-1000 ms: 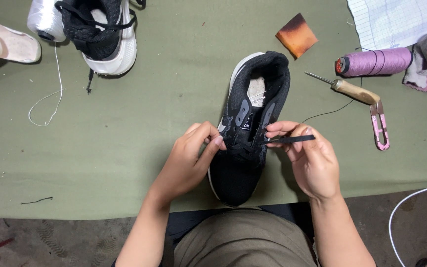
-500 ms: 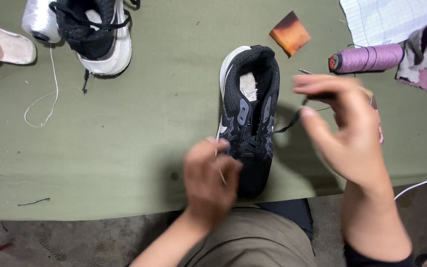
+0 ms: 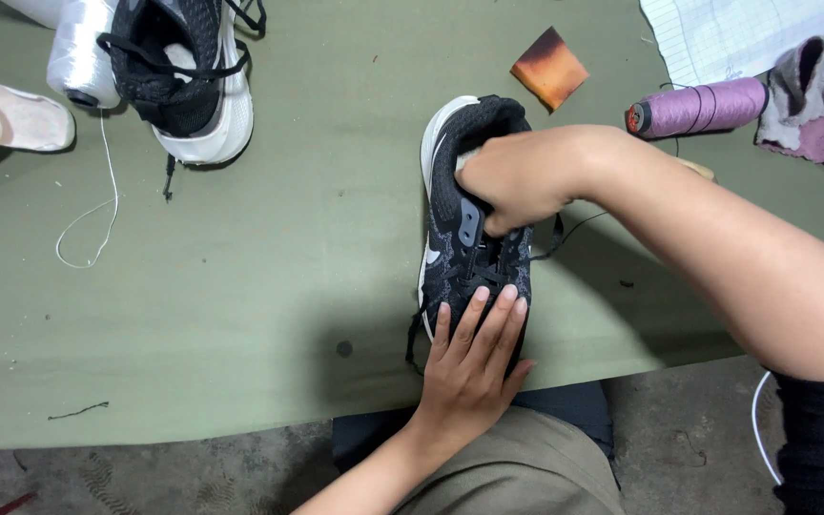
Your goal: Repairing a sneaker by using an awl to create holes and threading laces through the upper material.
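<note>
- Table with green cover, black shoe lying near its front edge, toe toward the person.
- Shoe is pinned between both hands.
- Right hand is curled over the shoe's opening, fingers bent and gripping the collar/tongue area.
- Left hand lies flat on the toe, fingers straight and close together, holding nothing.
- Purple spool sits well off to the right.

The left hand lies flat, palm down, fingers extended and pointing away from the body. The right hand is curled, knuckles up, its forearm reaching in from the right, elbow bent.
</note>
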